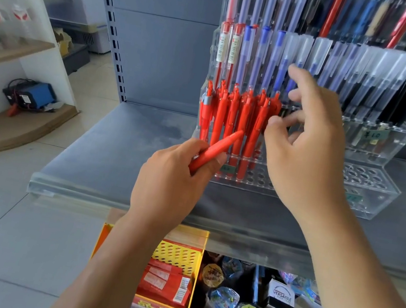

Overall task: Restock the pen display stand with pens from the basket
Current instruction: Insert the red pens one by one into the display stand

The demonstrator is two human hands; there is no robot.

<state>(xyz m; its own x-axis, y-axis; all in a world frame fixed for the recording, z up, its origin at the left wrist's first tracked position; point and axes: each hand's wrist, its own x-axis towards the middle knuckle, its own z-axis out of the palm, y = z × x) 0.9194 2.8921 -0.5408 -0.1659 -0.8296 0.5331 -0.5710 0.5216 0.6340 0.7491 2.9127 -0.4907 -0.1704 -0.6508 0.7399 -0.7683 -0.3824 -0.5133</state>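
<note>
Left hand (173,175) pinches a red pen (217,151) between thumb and fingers. The pen's long axis slants up and right, its tip just before the standing red pens (230,115) in the stand (369,188). Right hand (308,150), fingers (296,72) loosely spread and holding nothing, hovers at the cluster's right edge; contact cannot be told. Free holes (260,178) lie just right of the tip, below the right hand, which partly blocks them. The left hand is nearer. Basket (175,256) sits below the shelf (115,154).
</note>
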